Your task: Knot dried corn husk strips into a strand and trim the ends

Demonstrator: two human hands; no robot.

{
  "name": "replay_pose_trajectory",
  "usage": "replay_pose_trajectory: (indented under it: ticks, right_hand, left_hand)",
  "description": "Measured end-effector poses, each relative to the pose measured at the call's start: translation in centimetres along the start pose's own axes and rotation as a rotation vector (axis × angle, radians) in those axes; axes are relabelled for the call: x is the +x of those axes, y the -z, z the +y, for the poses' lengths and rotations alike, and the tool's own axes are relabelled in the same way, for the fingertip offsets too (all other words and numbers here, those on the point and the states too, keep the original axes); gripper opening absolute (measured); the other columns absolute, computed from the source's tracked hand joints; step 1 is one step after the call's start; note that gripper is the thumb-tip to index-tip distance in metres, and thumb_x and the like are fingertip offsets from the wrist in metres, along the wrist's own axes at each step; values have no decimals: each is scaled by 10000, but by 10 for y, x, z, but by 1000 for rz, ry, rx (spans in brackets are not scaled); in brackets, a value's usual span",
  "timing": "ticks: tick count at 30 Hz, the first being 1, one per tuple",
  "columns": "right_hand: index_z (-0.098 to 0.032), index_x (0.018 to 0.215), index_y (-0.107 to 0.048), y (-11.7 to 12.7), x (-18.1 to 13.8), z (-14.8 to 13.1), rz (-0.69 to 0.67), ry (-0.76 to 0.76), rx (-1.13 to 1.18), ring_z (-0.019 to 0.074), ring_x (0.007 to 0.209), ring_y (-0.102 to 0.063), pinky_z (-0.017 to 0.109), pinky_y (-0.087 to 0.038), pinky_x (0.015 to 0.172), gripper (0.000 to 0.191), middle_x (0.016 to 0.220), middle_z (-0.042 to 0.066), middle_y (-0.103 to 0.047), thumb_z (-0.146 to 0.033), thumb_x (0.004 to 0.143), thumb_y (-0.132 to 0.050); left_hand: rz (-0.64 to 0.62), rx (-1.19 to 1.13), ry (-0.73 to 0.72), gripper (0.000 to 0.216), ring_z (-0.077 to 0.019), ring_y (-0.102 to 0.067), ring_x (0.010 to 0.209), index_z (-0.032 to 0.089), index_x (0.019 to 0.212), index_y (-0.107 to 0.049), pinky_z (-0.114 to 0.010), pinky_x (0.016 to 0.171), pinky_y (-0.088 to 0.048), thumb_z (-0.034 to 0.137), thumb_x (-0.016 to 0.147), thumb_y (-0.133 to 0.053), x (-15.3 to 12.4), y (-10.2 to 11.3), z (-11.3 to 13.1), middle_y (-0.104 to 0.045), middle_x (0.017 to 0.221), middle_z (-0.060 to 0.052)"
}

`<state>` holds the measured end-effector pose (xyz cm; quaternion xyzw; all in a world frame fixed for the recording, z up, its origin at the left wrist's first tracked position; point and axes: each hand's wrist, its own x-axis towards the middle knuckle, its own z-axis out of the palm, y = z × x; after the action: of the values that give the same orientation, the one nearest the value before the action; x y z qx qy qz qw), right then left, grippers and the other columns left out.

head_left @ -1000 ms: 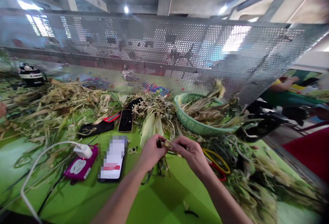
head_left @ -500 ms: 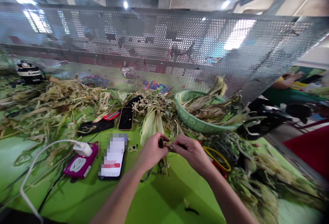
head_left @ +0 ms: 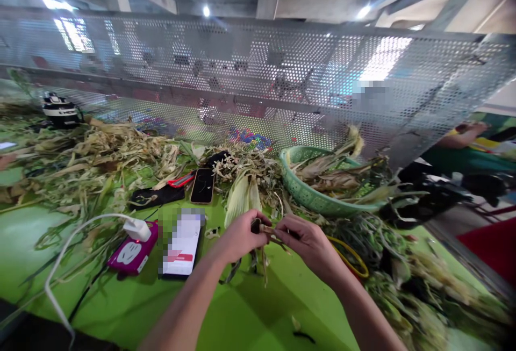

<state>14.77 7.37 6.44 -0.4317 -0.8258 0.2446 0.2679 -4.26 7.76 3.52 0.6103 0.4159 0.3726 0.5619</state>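
Observation:
Over the green table [head_left: 258,319], my left hand [head_left: 244,237] is closed around a small bundle of dried plant strips [head_left: 265,267], whose thin ends hang below the fist. A brownish stub of it sticks out between the two hands. My right hand [head_left: 308,241] pinches a strip beside that stub, with thumb and fingers pressed together. Just beyond my left hand is a pale corn husk [head_left: 242,195]; whether it joins the held bundle I cannot tell. A yellow ring-shaped handle [head_left: 355,259] shows beside my right wrist.
A green basket [head_left: 298,190] with dry husks stands at the back right. Left of my hands lie a lit phone [head_left: 183,243], a purple power bank [head_left: 131,254] with a white cable, and a dark phone [head_left: 202,185]. Husk heaps [head_left: 121,147] cover the back, below a perforated metal screen [head_left: 258,82].
My right hand has drawn slightly away from my left, and more of the strip shows between them. The whole view has shifted a little, with things now further right.

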Motion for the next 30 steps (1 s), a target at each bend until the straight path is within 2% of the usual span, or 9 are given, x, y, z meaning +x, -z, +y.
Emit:
replay_pose_trajectory:
  ticks: [16, 22, 26, 30]
  right_hand:
    - [-185, 705, -576, 1, -1, -5, 26, -16, 8, 154, 691, -504, 259, -385, 630, 316, 713, 21, -542, -383, 928, -471]
    - [-185, 714, -581, 0, -1, -7, -2, -16, -42, 148, 691, -510, 247, -373, 627, 311, 724, 17, -546, -393, 924, -484]
    - [-182, 629, -503, -3, -2, -8, -23, -32, -90, 133, 648, -486, 232, -339, 586, 334, 654, -11, -487, -360, 912, -508]
    - [-183, 610, -459, -4, -2, -6, -15, -62, -58, 127, 635, -468, 225, -323, 560, 330, 639, -20, -464, -335, 895, -525]
  left_hand:
    - [-27, -110, 28, 315, -100, -502, 640, 166, 1006, -565, -211, 583, -366, 220, 708, -653, -1, 1, 3, -571, 722, 26]
    - [-13, 37, 21, 339, -125, -543, 685, 165, 1040, -573, -223, 605, -395, 244, 717, -637, -2, 1, 4, -620, 795, -6]
    - [42, 229, -32, 312, -140, -555, 704, 173, 1028, -596, -220, 589, -394, 220, 720, -604, -4, -2, 4, -633, 818, -17]
    - [34, 275, -58, 313, -144, -564, 692, 182, 1034, -600, -220, 580, -395, 214, 723, -599, -5, -5, 4, -642, 810, -16]
